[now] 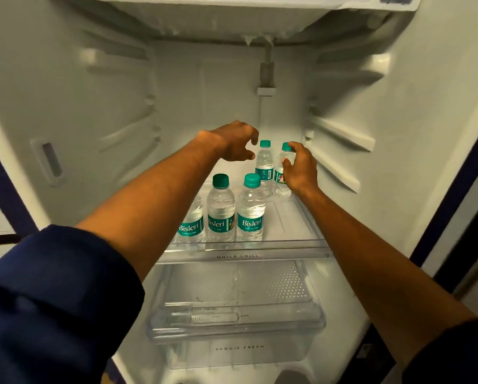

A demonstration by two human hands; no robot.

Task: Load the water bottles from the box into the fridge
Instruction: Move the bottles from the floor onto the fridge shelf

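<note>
inside the fridge [66, 106], the right hand [300, 170] grips a rear water bottle [282, 178]; the left hand [236, 142] hovers, fingers loosely spread, holding nothing.

Both arms are stretched forward, with dark blue sleeves pushed up to the elbows. The left hand [236, 142] hangs in the air, fingers loosely curled and holding nothing. The right hand [298, 169] has its fingers bent, fingertips raised, gripping nothing clearly.
</note>
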